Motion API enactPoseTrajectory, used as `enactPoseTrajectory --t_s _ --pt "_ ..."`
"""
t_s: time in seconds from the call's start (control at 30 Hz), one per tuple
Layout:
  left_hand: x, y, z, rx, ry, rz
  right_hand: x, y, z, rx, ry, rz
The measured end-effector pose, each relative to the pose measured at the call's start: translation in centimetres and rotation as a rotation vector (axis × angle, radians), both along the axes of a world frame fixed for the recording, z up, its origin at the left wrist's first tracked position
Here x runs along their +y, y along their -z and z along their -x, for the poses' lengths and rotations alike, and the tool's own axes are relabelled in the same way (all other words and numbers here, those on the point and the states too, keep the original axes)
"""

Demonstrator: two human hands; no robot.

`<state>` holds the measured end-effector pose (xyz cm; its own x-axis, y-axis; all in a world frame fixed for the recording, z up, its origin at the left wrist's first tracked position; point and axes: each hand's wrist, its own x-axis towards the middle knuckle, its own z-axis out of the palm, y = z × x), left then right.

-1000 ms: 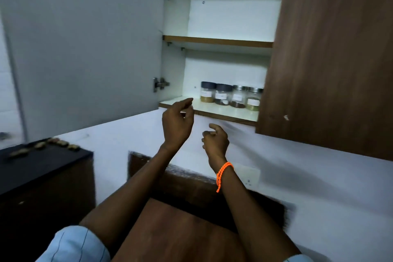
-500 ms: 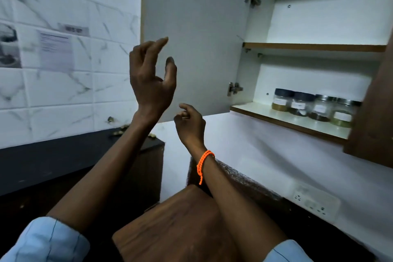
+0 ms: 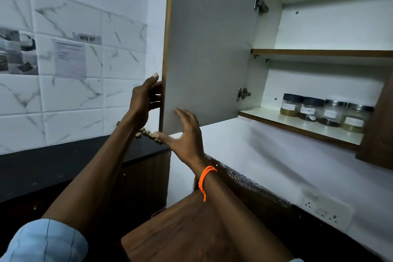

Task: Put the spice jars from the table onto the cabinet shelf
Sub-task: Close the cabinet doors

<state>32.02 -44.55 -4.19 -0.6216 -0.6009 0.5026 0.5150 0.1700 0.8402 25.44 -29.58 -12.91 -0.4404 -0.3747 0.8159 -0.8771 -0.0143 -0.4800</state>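
Several spice jars (image 3: 323, 110) with dark and metal lids stand in a row on the lower cabinet shelf (image 3: 297, 128), at the right. The left cabinet door (image 3: 212, 49) hangs wide open. My left hand (image 3: 142, 100) grips that door's free vertical edge, fingers curled behind it and thumb on top. My right hand (image 3: 185, 134), with an orange band on its wrist, is spread open at the door's lower corner; its thumb lies in front of the door face and its fingers just under the bottom edge. Neither hand holds a jar.
An upper shelf (image 3: 319, 52) is bare. The brown right cabinet door (image 3: 378, 132) covers the cabinet's right side. A black counter (image 3: 63, 166) with small pale pods (image 3: 146, 133) lies at left. A wooden table (image 3: 180, 229) is below, a wall socket (image 3: 325, 210) at right.
The view swung left. My left hand rose from near the shelf and took hold of the open door's edge. My right hand uncurled and moved to the door's lower corner.
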Motion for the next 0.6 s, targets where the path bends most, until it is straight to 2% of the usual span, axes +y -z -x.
enactPoseTrajectory --t_s 0.13,0.33,0.47,0.6 --pt "2.5 0.2 0.9 0.028 0.148 0.117 4.0 1.4 0.3 0.06 0.046 0.085" --pt "9.4 1.4 4.1 0.214 0.281 0.16 11.5 2.2 1.1 0.07 0.117 0.161" --pt "14.4 1.6 6.7 0.316 0.304 0.219 16.5 2.2 2.1 0.072 0.147 0.187" --pt "19.3 1.4 9.4 0.362 0.265 0.373 21.4 2.8 3.4 0.053 0.232 0.241"
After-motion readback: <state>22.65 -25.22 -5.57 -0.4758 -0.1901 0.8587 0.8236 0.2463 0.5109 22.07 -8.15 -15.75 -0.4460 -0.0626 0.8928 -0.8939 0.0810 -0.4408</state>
